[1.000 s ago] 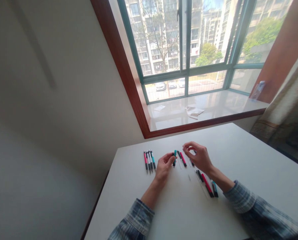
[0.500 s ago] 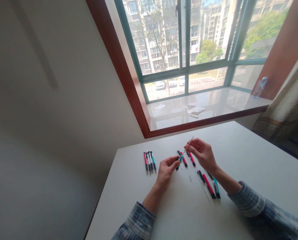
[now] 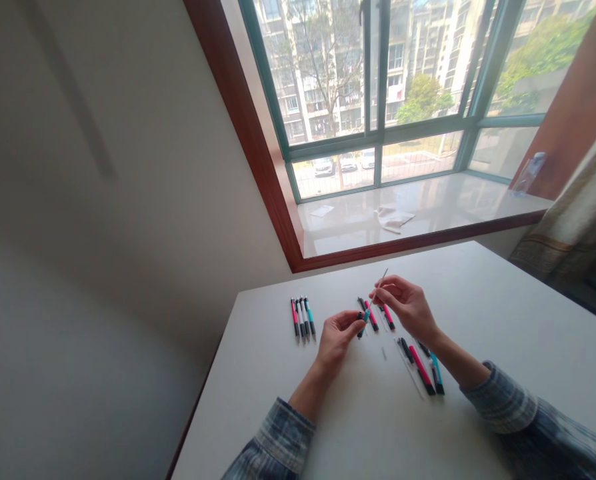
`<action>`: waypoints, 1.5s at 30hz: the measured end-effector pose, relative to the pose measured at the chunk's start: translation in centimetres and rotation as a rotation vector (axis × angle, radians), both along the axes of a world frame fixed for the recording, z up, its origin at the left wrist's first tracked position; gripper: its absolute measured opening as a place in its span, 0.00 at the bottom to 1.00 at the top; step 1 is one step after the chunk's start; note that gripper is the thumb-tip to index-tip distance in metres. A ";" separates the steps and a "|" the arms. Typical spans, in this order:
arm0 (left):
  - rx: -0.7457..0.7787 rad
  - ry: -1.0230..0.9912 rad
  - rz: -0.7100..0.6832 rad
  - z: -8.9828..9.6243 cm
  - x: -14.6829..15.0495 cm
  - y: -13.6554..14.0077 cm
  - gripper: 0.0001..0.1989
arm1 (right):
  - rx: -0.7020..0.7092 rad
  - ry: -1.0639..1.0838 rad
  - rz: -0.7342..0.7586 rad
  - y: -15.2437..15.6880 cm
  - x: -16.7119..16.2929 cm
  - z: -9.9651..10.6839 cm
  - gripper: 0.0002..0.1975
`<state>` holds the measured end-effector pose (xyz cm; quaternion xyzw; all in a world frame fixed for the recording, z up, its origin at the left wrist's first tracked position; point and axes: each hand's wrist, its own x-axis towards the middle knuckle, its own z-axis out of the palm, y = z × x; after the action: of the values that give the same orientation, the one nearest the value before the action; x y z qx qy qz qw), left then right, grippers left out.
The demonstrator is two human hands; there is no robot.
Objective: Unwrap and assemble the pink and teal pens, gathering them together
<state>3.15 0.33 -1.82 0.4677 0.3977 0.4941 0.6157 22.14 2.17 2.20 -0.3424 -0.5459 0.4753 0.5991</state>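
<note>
Over the white table (image 3: 358, 433), my left hand (image 3: 337, 337) is closed on a teal pen barrel (image 3: 366, 317) with a black part beside it. My right hand (image 3: 407, 305) pinches a thin pale pen refill (image 3: 384, 279), tilted, its lower end at the open top of the barrel. Whether the tip has entered the barrel is too small to tell. Beyond the hands lie pink and black pen parts (image 3: 371, 316). Below my right hand are a pink barrel (image 3: 421, 369), a teal barrel (image 3: 436, 373) and a loose refill (image 3: 411, 373). A small spring-like piece (image 3: 384, 353) lies nearby.
Several whole pens (image 3: 303, 320) lie in a row left of my hands. Behind the table, a windowsill (image 3: 348, 233) holds a crumpled white cloth or paper (image 3: 394, 217) and a clear bottle (image 3: 528, 175). A curtain (image 3: 563, 213) hangs at the right.
The refill has come down from above the barrel to its open top, held in my right hand. My left hand keeps its hold. The view has shifted slightly.
</note>
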 end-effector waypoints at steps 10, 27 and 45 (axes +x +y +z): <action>0.045 -0.031 0.003 -0.1 -0.1 -0.1 0.17 | 0.021 -0.244 0.145 -0.1 -0.5 -1.2 0.14; -0.009 -0.107 0.025 0.4 -0.4 -0.5 0.18 | -0.037 -0.257 0.197 -0.5 -1.5 -2.4 0.16; -0.028 -0.208 0.105 0.6 -0.7 0.1 0.16 | 0.338 -0.959 0.388 -0.9 3.4 -0.1 0.05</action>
<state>2.42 0.38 -1.19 0.3836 0.3628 0.5658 0.6333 25.57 1.24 2.10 -0.3125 -0.8800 0.2733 0.2308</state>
